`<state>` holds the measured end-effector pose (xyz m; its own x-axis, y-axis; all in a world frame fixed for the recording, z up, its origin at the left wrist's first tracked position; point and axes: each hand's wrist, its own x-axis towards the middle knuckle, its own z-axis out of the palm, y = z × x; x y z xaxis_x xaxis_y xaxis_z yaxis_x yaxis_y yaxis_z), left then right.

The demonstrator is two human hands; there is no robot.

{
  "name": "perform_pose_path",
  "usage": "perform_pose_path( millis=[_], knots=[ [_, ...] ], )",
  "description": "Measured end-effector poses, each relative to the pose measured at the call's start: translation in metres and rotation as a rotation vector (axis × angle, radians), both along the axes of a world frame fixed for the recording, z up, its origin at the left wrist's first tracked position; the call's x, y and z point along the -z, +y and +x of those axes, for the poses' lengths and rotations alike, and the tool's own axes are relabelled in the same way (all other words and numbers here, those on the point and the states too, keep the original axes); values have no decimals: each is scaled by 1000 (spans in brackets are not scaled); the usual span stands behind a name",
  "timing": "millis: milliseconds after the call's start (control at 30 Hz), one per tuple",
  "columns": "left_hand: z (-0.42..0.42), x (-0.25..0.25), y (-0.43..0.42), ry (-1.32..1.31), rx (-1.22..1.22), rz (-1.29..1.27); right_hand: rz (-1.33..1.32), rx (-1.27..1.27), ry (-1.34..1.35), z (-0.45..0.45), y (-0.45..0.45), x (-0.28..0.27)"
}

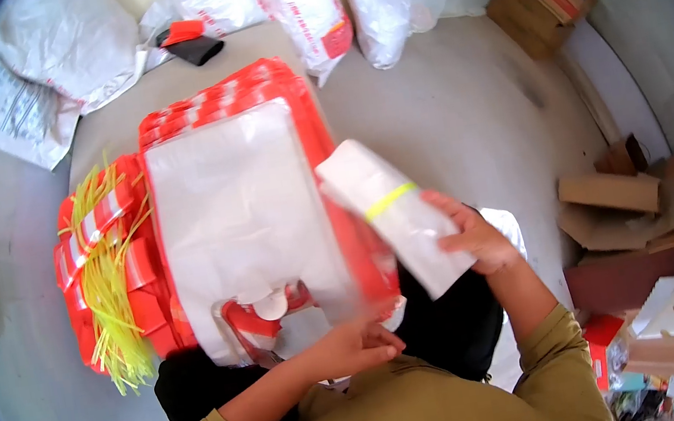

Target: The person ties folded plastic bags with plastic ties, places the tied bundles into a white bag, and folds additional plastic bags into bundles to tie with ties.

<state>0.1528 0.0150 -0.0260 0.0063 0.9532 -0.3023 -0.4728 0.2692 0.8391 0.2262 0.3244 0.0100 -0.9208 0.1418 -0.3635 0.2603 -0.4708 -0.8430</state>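
My right hand point(480, 234) grips the lower end of a folded bundle of white plastic bags point(372, 183), tied round its middle with a yellow strip. My left hand point(356, 347) is slightly blurred in front of my body, its fingers loosely bent and apart, with nothing visible in them. Just beyond it lies a flat white plastic bag point(239, 195) with a cut-out handle, on top of a tall stack of red-and-white plastic bags point(282, 75). Left of the stack, loose yellow strips point(112, 309) drape over folded red bundles point(152, 312).
Full white sacks point(73, 45) line the far wall. A red-and-black item point(195, 44) lies behind the stack. Cardboard boxes stand at the far right point(530, 16) and along the right side point(616, 212), with mixed clutter point(643, 391) at the lower right.
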Motion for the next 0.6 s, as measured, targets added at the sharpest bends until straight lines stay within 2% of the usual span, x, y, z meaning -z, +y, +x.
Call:
perform_pose_path(
  millis=[100, 133, 200, 267, 333, 433, 533, 600],
  knots=[
    [22, 30, -10, 282, 172, -34, 25, 172, 103, 59, 50, -9],
    [28, 50, -17, 302, 147, -117, 41, 228, 141, 80, 64, -5],
    [34, 90, -35, 349, 87, -284, 132, 362, 30, 127, 86, 16],
    [31, 103, -44, 779, 152, -473, 217, 474, -94, 173, 102, 50],
    [35, 125, -61, 1234, 339, -569, 257, 466, -283, 220, 106, 97],
    [33, 191, -101, 1257, 763, -614, 139, 411, -418, 291, 92, 190],
    [18, 357, -198, 1496, 886, -191, -11, 463, -550, 326, 67, 271],
    [23, 305, -171, 1287, 749, -437, -76, 597, -607, 319, 56, 285]
  ],
)
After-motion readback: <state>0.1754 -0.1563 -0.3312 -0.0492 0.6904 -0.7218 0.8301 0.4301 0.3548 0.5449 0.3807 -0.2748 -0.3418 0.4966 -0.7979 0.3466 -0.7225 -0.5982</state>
